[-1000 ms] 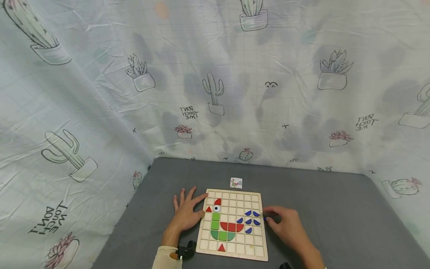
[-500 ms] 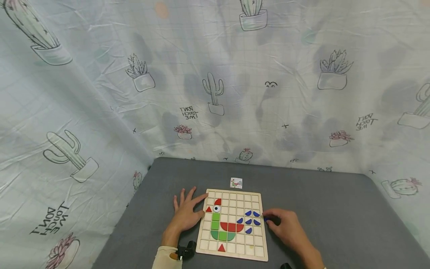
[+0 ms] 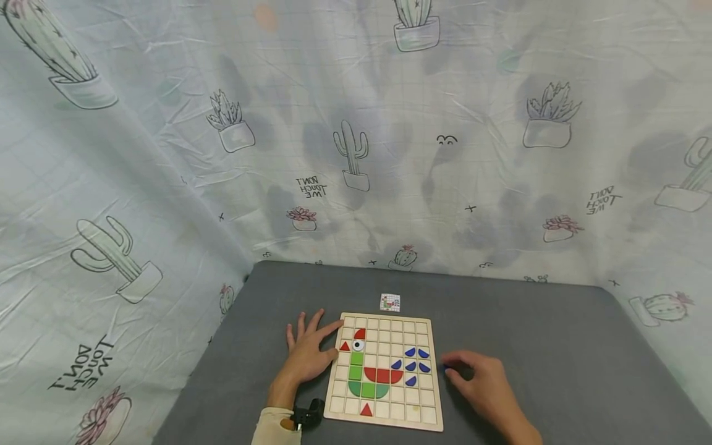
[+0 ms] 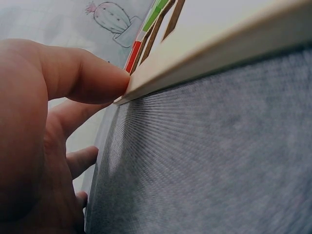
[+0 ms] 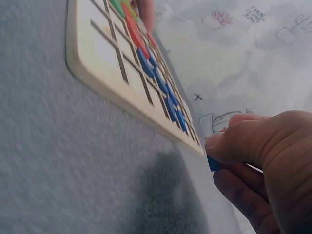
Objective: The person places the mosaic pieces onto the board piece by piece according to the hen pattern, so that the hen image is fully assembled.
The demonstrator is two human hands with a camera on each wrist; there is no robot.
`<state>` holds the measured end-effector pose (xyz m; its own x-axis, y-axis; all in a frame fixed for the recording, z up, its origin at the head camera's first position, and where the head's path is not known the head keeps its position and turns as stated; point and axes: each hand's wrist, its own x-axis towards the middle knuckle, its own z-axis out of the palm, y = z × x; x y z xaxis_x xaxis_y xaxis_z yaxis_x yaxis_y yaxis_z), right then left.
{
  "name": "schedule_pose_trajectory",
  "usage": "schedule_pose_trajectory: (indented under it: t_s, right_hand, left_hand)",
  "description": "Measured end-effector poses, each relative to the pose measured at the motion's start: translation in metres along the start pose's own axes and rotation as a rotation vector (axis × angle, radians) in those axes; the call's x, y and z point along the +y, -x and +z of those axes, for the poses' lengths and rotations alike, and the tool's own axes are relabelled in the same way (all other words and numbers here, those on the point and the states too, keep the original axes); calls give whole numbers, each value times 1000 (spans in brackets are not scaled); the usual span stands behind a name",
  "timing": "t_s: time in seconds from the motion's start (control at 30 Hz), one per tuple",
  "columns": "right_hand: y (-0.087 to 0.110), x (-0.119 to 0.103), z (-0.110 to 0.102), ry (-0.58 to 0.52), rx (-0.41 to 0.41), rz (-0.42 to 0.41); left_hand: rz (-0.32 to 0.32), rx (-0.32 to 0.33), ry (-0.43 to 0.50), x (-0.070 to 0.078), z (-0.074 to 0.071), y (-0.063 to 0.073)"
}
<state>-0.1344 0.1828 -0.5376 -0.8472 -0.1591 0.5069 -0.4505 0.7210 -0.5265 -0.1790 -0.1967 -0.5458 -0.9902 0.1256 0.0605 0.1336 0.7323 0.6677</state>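
A pale wooden grid board [image 3: 397,395] lies on the grey table, with coloured pieces set in its cells. My left hand [image 3: 306,358] rests at its left side, fingers spread. In the left wrist view, the thumb [image 4: 100,80] touches the board's edge. To the right of the board, my right hand [image 3: 484,383] pinches a small blue puzzle piece [image 5: 213,163] between thumb and fingers, which hide most of it. Several blue leaf-like pieces [image 3: 410,366] sit in the right-hand cells. Red pieces [image 3: 383,376] and green squares [image 3: 356,358] form a bird-like figure with an eye piece [image 3: 358,345].
Beyond the board lies a small picture card [image 3: 390,302] with a similar coloured pattern. A cactus-print curtain [image 3: 389,123] hangs behind the grey table [image 3: 545,346] and along both sides. A black wrist device [image 3: 309,415] sits on my left wrist.
My right hand has shifted slightly right, away from the board's edge, still pinching the blue piece. The left hand and the board look unchanged.
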Motion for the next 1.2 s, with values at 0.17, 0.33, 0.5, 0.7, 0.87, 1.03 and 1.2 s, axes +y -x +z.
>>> schedule_pose_trajectory:
  t_s: [0.17,0.33,0.5,0.7,0.87,1.03,1.2]
  right_hand:
    - [3,-11,3,-37,-43,63]
    - [6,-20,11,-94,-94,105]
    - [7,-28,17,-123,-153,113]
    - [8,-34,23,-70,-159,77]
    - [9,-37,24,-47,-182,117]
    - [10,-39,22,-74,-209,134]
    - [10,-38,22,-92,-235,146]
  left_hand:
    - [-3,-2,-4,0,0,0]
    - [-6,-3,0,1,-1,0]
    - [-9,2,-4,1,0,0]
    - [-13,3,-14,0,0,-1]
    - [-13,4,-3,0,1,0]
    - [-7,9,4,-1,1,-1]
    - [-10,7,1,-2,2,0]
